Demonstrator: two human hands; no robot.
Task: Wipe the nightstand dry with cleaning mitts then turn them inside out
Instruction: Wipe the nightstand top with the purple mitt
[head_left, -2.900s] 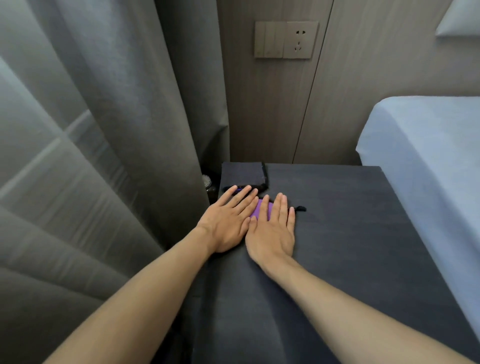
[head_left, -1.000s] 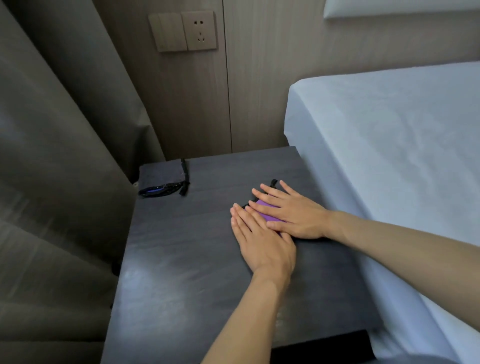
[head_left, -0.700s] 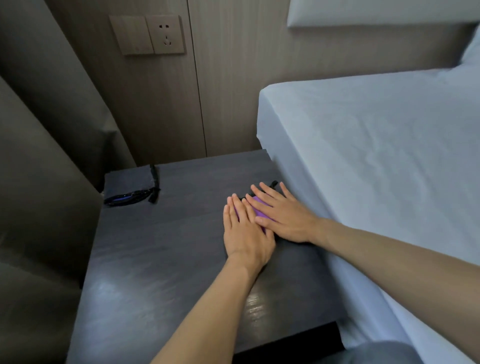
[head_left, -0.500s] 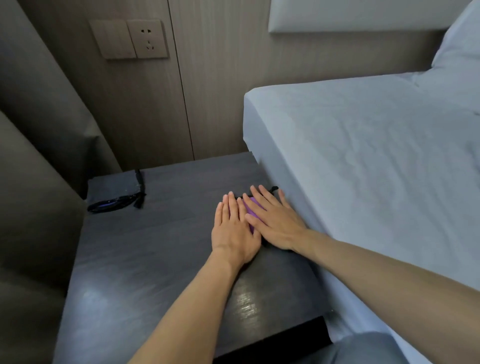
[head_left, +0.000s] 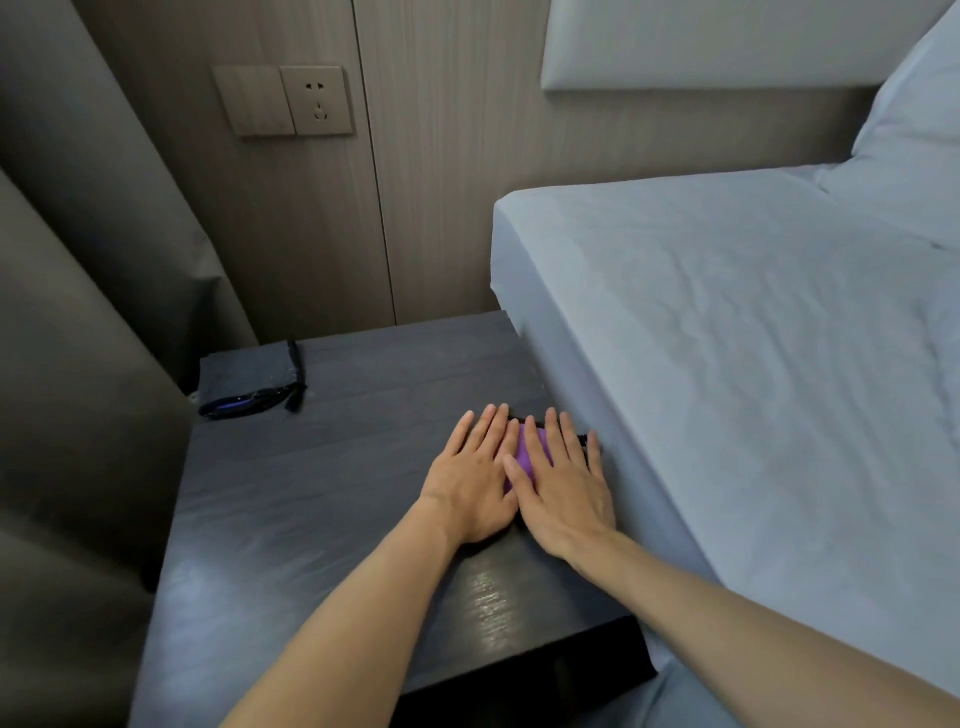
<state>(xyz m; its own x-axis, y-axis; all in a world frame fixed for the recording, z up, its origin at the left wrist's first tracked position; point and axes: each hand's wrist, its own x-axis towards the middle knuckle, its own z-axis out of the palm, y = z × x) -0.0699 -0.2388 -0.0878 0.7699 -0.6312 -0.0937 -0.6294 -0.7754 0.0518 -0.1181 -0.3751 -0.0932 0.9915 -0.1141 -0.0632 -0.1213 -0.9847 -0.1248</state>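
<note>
On the dark wood nightstand (head_left: 311, 493) a purple cleaning mitt (head_left: 527, 457) lies flat near the right edge, beside the bed. Both my hands press flat on it, side by side, fingers pointing away from me. My left hand (head_left: 472, 478) covers its left part and my right hand (head_left: 563, 483) its right part, so only a purple strip shows between them, plus a black loop at the far right. A second mitt (head_left: 244, 371), dark grey with a blue-lined opening, lies at the back left corner, untouched.
A bed with a pale blue sheet (head_left: 753, 338) runs along the nightstand's right side, with a pillow (head_left: 924, 130) at the far right. A grey curtain (head_left: 78, 312) hangs at the left. A wall socket (head_left: 317, 98) sits on the wood panel behind.
Both hands slid the purple mitt from the nightstand's left side, next to the grey mitt, to its right edge. In the last second my right hand turned to lie parallel with the left.
</note>
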